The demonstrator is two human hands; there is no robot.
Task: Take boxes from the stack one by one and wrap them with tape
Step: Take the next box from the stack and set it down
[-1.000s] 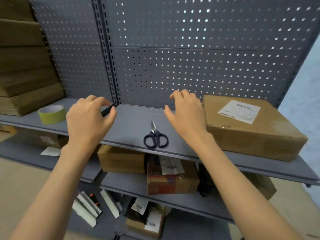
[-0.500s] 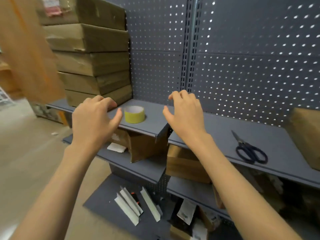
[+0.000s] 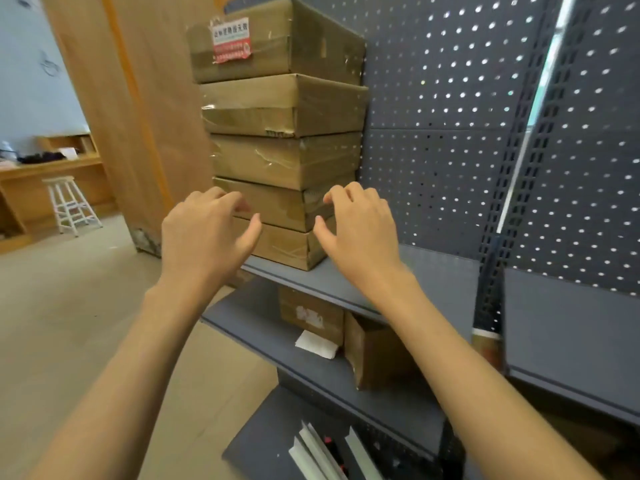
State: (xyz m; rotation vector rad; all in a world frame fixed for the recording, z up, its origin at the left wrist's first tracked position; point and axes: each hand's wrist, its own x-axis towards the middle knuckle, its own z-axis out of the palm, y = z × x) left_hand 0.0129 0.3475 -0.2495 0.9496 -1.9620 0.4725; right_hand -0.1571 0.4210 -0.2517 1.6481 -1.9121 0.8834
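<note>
A stack of several flat brown cardboard boxes (image 3: 284, 161) stands on the left end of the grey shelf (image 3: 436, 275). The top box (image 3: 277, 39) carries a red and white label. My left hand (image 3: 204, 233) hovers in front of the stack's lower boxes, fingers loosely curled, holding nothing. My right hand (image 3: 360, 226) is raised just to the right of the stack's lower corner, fingers also loosely bent and empty. Both hands are level with the two lowest boxes and touch none of them. The tape roll and the scissors are out of view.
A grey pegboard (image 3: 467, 116) backs the shelves. On the lower shelf (image 3: 311, 368) sit an open cardboard box (image 3: 374, 355) and a white paper (image 3: 317, 344). A wooden pillar (image 3: 128, 116) stands left of the stack, with a white stool (image 3: 71, 206) and a desk beyond.
My view has swung left from the scissors and taped box to the stack, which is now close and central. Both hands stay raised and empty; the tape roll has left the view.
</note>
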